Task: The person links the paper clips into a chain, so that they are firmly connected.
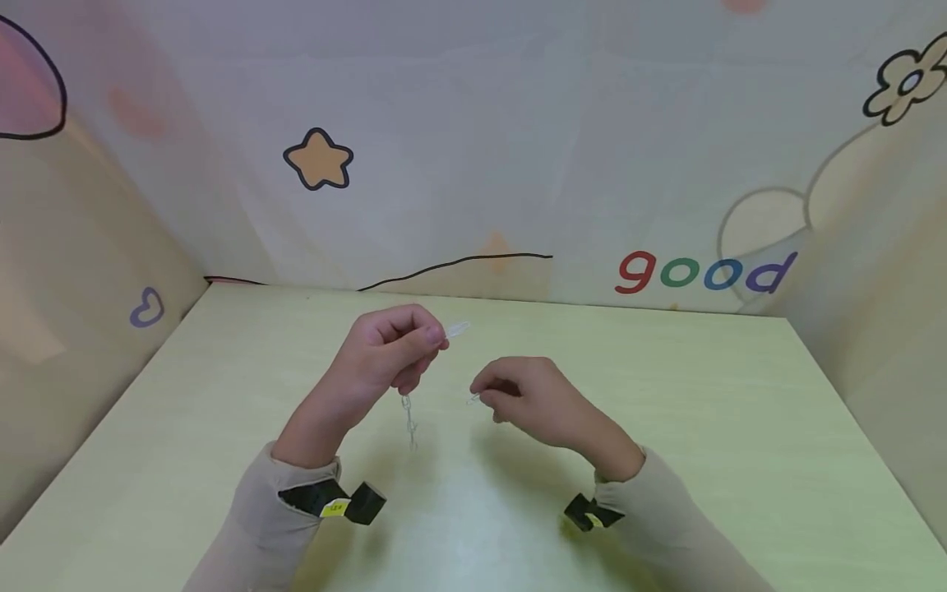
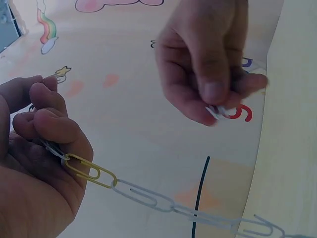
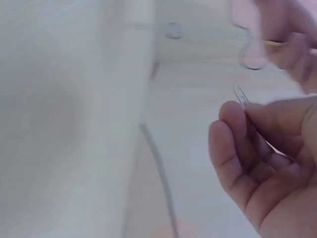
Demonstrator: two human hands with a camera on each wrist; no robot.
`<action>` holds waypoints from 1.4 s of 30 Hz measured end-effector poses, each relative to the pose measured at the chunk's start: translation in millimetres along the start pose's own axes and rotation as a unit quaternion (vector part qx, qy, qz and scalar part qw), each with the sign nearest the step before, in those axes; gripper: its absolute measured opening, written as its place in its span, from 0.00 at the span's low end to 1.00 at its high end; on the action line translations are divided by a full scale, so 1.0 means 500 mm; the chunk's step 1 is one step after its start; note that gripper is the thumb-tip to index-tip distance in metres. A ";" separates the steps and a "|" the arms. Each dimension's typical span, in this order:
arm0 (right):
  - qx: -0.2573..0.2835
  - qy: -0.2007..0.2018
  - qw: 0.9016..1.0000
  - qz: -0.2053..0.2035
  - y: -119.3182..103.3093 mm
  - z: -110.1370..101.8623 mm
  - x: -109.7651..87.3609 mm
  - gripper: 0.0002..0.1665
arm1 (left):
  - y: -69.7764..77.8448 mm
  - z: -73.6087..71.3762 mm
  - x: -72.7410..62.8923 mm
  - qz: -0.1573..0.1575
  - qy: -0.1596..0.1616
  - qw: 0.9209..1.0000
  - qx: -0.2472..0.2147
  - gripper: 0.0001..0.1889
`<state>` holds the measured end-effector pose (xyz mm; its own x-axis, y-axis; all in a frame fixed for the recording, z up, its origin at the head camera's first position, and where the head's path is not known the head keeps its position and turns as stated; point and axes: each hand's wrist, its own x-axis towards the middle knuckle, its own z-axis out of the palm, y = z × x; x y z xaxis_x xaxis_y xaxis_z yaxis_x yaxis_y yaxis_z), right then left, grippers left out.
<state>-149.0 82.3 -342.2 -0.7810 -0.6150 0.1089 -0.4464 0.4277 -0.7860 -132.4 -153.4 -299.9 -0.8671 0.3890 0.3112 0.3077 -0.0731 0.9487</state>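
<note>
My left hand (image 1: pixel 395 349) is raised over the table and pinches a pale paper clip (image 1: pixel 459 329) between thumb and forefinger, its end sticking out to the right. A chain of linked paper clips (image 1: pixel 410 423) hangs below that hand. In the left wrist view, a yellow paper clip (image 2: pixel 93 163) comes out from under the curled fingers, followed by several whitish ones. My right hand (image 1: pixel 536 403) is lower and to the right, apart from the left. Its thumb and fingertip pinch a single paper clip (image 3: pixel 241 95), which points up in the right wrist view.
Below both hands lies a pale yellow-green table (image 1: pixel 703 411). Printed cloth walls (image 1: pixel 459 148) stand behind it and at its sides. Each sleeved wrist wears a black strap with a small black block (image 1: pixel 366 503).
</note>
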 end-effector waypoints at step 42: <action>0.131 0.188 0.968 -0.099 -0.104 -0.051 -0.067 0.01 | 0.010 0.043 -0.009 0.013 -0.014 0.995 0.099 0.05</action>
<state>-110.8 97.5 -289.4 -0.8178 -0.3613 0.4480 -0.5155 0.1137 -0.8493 -118.5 -135.9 -297.6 -0.8472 0.4152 0.3314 0.4038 0.0980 0.9096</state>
